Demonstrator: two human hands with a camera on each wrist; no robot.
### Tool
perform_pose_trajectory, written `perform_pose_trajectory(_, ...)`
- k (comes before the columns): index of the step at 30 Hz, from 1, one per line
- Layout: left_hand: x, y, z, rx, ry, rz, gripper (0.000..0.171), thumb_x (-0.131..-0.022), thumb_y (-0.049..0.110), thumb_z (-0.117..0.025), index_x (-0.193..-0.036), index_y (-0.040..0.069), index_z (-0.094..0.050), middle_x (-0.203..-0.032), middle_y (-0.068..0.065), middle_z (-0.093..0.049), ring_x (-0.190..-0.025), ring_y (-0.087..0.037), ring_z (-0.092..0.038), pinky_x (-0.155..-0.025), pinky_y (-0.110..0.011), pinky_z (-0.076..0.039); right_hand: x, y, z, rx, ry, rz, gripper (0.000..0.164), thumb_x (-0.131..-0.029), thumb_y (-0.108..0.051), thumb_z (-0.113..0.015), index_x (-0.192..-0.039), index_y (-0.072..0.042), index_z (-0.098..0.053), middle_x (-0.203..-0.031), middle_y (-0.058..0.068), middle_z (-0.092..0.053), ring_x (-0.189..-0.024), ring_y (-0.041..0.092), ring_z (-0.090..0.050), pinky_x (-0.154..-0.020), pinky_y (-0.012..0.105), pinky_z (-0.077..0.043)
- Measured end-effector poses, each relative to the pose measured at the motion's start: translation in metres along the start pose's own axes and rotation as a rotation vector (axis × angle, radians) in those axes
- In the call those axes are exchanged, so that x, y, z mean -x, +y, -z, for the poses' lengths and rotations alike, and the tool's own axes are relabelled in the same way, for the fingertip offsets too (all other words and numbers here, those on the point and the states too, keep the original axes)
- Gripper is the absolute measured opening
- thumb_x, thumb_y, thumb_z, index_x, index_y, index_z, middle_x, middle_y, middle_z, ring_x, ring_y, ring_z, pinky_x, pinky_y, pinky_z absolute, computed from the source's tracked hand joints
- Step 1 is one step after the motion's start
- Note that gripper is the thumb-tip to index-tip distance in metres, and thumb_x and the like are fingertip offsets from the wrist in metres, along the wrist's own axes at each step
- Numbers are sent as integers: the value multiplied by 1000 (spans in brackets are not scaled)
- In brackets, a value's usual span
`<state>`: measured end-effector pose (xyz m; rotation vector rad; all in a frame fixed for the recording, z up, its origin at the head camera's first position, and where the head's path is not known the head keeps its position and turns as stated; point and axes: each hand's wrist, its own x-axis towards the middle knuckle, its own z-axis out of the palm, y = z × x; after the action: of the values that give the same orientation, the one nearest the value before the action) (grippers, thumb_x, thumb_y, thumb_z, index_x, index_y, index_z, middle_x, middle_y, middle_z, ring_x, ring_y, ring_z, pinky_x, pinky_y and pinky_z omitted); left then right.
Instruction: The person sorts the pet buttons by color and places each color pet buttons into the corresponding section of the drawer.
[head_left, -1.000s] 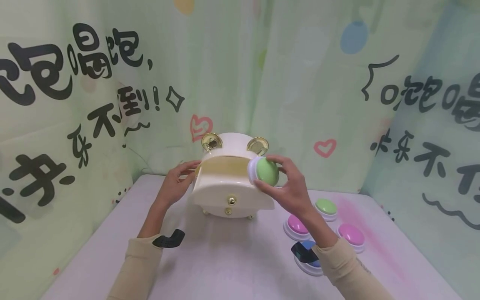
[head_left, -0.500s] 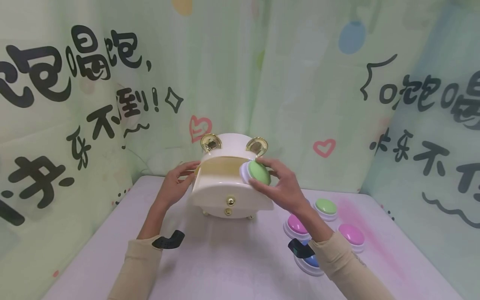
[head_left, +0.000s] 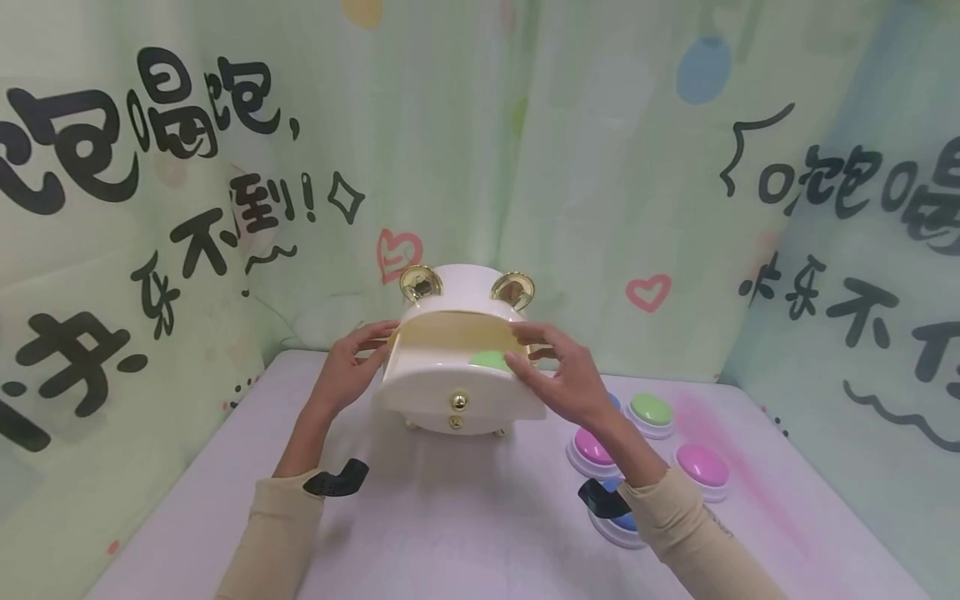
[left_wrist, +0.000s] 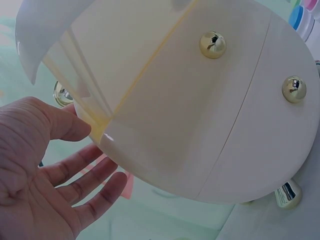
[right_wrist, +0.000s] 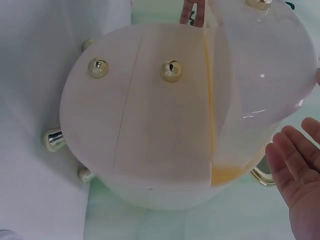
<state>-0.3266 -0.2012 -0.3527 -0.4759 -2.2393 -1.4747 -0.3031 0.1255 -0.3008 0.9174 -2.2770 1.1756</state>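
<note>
A glossy white rounded storage box [head_left: 427, 385] with gold knobs and two gold round ears stands on the table. Its upper front gapes, showing an amber-edged interior, and the lid [right_wrist: 270, 65] is raised. Inside at the right lies a green-domed button [head_left: 489, 360], its lower part hidden by the front wall. My right hand [head_left: 561, 367] is beside the opening's right edge, fingers loosely extended and holding nothing. At the left side, my left hand [head_left: 352, 362] has its thumb at the opening's corner and its other fingers spread along the outer wall, as the left wrist view shows.
Right of the box, several domed buttons with white bases sit on the table, among them a green button [head_left: 652, 410], pink buttons [head_left: 702, 465] and a blue button [head_left: 626, 522] partly behind the right wrist's camera. A printed curtain [head_left: 585, 208] surrounds the table.
My right hand has lowered the green-domed button leftward into the box's opening and let go of it. The left hand has stayed at the box's left side.
</note>
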Motion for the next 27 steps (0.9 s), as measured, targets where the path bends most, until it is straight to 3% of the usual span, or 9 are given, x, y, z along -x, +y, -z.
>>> perform_pose_trajectory(8, 0, 1, 1, 5, -2, 9, 38, -103, 8, -60, -141, 8, -61, -138, -17, -63, -125, -36, -61, -96, -56, -54, 6, -1, 7, -5, 69, -35, 41, -96, -18, -73, -132, -4, -62, -130, 12, -67, -117, 28, -66, -93, 49, -57)
perform_pose_trajectory(17, 0, 0, 0, -3, -2, 13, 38, -103, 9, -59, -141, 8, -61, -138, -17, -63, -124, -37, -62, -95, -57, -54, 21, 7, 17, 7, 256, -27, 33, -97, -15, -70, -128, -4, -64, -122, 9, -70, -110, 21, -67, -89, 16, -52)
perform_pose_trajectory(27, 1, 0, 0, -2, 0, 22, 38, -103, 10, -59, -141, 7, -60, -139, -17, -62, -125, -37, -61, -96, -56, -54, 35, 28, 30, 6, 411, -162, 30, -101, -18, -65, -127, -5, -65, -118, 10, -72, -104, -2, -61, -89, 12, -48)
